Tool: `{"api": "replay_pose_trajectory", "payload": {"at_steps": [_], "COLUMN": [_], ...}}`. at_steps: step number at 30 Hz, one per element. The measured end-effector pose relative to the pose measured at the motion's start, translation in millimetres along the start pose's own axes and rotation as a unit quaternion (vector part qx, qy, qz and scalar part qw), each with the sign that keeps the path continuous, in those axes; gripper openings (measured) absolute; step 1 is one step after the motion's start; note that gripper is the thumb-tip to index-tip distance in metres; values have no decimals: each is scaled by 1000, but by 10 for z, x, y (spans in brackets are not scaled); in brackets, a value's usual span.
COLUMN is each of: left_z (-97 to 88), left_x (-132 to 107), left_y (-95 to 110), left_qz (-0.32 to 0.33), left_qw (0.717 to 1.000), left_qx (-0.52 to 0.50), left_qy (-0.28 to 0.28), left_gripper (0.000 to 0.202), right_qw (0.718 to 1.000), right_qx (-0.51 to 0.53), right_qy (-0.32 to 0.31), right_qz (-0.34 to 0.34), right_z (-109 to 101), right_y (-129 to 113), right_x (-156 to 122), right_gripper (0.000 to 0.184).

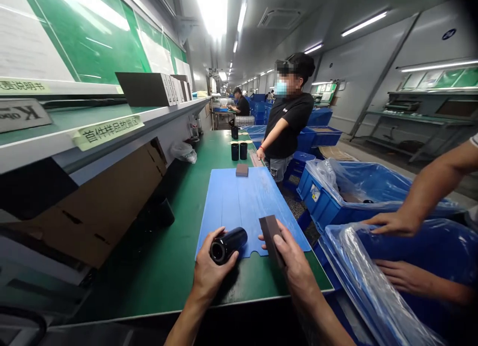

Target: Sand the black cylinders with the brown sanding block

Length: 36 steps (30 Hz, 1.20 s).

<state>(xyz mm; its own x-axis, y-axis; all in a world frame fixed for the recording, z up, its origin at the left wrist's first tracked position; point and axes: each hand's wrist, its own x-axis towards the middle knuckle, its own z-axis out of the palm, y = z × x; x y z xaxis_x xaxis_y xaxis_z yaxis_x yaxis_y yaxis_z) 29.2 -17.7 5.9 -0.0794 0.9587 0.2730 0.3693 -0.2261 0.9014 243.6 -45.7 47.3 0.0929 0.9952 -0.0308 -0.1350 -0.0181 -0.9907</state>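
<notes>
My left hand is wrapped round a glossy black cylinder, tilted so that its hollow round end faces me. In my right hand is a dark brown block that looks like a sanding sponge, gripped between thumb and fingers. The block and the cylinder are apart, both held over the near part of a blue mat. A similar brown block lies at the mat's far edge. Beyond it, two black cylinders stand upright side by side, with another black cylinder farther back.
The green table runs away from me beneath a shelf on the left. A dark cylinder stands under that shelf. A person's hands are at a lined blue bin on the right. Another person stands beyond the table.
</notes>
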Motion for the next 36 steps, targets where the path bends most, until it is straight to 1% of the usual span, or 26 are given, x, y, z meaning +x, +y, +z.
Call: {"api": "replay_pose_trajectory", "payload": {"at_steps": [2, 3, 6, 8, 11, 14, 17, 19, 21, 24, 27, 29, 31, 33, 36], "left_z": [-2, -4, -13, -14, 11, 66, 136, 178, 213, 252, 289, 311, 328, 338, 349], "left_x": [8, 13, 15, 10, 22, 81, 170, 221, 253, 266, 256, 248, 243, 241, 245], "left_y": [0, 7, 43, 71, 105, 127, 144, 156, 168, 178, 169, 156, 145, 142, 152], "left_qz": [25, 33, 51, 61, 66, 81, 96, 94, 83, 69, 66, 64, 62, 66, 71], "left_qw": [1000, 999, 999, 998, 997, 996, 994, 994, 993, 991, 989, 988, 988, 988, 989], "left_qx": [-5, -2, 10, 1, -20, -29, -46, -61, -79, -103, -121, -133, -140, -137, -127], "left_qy": [-9, -10, 10, 25, 31, 28, 11, -7, -28, -44, -54, -42, -24, -27, -35], "left_gripper": [58, 54, 42, 39, 39, 37, 35, 34, 31, 27, 27, 26, 23, 22, 21], "right_qw": [998, 996, 984, 970, 943, 924, 917, 909, 891, 844, 794, 770, 757, 748, 745], "right_qx": [-58, -86, -161, -211, -272, -300, -311, -325, -353, -419, -481, -509, -527, -536, -534], "right_qy": [-13, -21, -37, -27, -2, 6, 7, 16, 30, 28, 2, -9, -21, -30, -1], "right_qz": [-21, -31, -72, -115, -190, -235, -250, -260, -283, -335, -373, -384, -387, -390, -400], "right_z": [100, 139, 210, 228, 235, 231, 201, 162, 126, 138, 249, 335, 391, 415, 438], "right_y": [47, 68, 116, 131, 124, 75, -1, -52, -94, -128, -139, -151, -166, -177, -173], "right_x": [-43, -57, -78, -75, -51, -24, -18, -32, -65, -118, -114, -78, -46, -32, -22], "right_gripper": [64, 61, 56, 57, 56, 51, 51, 52, 53, 54, 57, 56, 54, 54, 53]}}
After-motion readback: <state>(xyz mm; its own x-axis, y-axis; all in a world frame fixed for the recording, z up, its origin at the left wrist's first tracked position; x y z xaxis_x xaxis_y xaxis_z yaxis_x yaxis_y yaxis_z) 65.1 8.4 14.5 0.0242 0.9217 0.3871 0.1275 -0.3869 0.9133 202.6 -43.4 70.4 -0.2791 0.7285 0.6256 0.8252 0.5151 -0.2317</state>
